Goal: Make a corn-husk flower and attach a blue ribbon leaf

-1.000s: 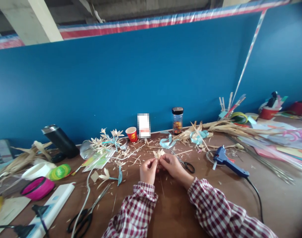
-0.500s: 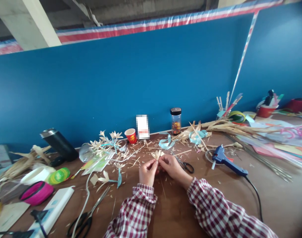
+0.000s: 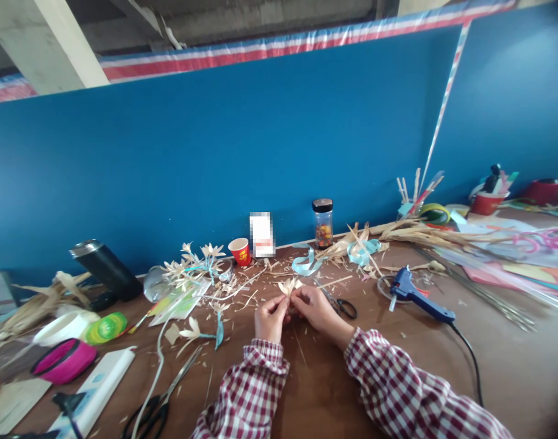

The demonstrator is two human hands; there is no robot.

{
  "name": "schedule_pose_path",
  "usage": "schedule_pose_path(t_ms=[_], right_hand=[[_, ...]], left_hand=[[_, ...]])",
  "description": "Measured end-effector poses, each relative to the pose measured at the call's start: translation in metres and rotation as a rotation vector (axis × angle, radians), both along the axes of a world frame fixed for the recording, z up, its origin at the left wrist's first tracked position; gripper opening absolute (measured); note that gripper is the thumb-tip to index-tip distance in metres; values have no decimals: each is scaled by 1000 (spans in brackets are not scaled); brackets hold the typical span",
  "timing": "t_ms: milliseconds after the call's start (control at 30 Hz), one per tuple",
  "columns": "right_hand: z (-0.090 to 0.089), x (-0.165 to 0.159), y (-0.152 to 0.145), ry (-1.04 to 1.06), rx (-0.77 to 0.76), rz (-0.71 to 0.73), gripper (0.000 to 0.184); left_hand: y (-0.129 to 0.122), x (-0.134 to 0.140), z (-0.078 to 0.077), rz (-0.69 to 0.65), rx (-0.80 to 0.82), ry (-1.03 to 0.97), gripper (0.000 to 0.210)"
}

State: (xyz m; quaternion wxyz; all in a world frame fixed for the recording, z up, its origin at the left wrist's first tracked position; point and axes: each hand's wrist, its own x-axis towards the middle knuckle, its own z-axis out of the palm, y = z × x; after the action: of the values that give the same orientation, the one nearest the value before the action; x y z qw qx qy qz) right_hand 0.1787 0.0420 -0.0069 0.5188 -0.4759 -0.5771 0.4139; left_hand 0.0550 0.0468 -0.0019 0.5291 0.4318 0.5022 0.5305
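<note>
Between my two hands, at the middle of the brown table, is a small pale flower that looks made of dried husk. My left hand pinches its base between thumb and fingers. From the other side, my right hand closes its fingertips on the same base. The petals point up and away from me; the stem end is hidden by my fingers. Just beyond my right hand lies a small pair of black-handled scissors. Larger scissors rest to the left of my left sleeve.
A blue glue gun lies on the right, its cord running toward me. Finished-looking husk flowers, a red paper cup and a lidded jar stand along the blue partition. A white power strip is at the lower left.
The view has shifted slightly, so everything sits a little further left. Both hands keep their pinch on the flower, with only tiny finger movement.
</note>
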Motion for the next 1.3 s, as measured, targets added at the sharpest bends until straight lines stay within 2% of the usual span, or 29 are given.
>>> schedule_pose_path(t_ms=[267, 467, 767, 1000, 1133, 1300], right_hand=[[-2, -1, -1, -97, 56, -64, 17], [1, 0, -4, -160, 94, -125, 14], [2, -1, -5, -195, 122, -125, 13], [6, 0, -5, -203, 136, -146, 13], [11, -1, -8, -189, 146, -142, 11], [16, -3, -11, -207, 184, -128, 8]], left_hand=[[1, 3, -2, 24, -119, -164, 30], [-1, 7, 4, 42, -167, -252, 27], [-3, 5, 14, -22, -256, -358, 6], [-2, 4, 10, -61, -245, -354, 16], [0, 2, 11, -65, -226, -340, 7], [0, 2, 15, 5, -245, -304, 4]])
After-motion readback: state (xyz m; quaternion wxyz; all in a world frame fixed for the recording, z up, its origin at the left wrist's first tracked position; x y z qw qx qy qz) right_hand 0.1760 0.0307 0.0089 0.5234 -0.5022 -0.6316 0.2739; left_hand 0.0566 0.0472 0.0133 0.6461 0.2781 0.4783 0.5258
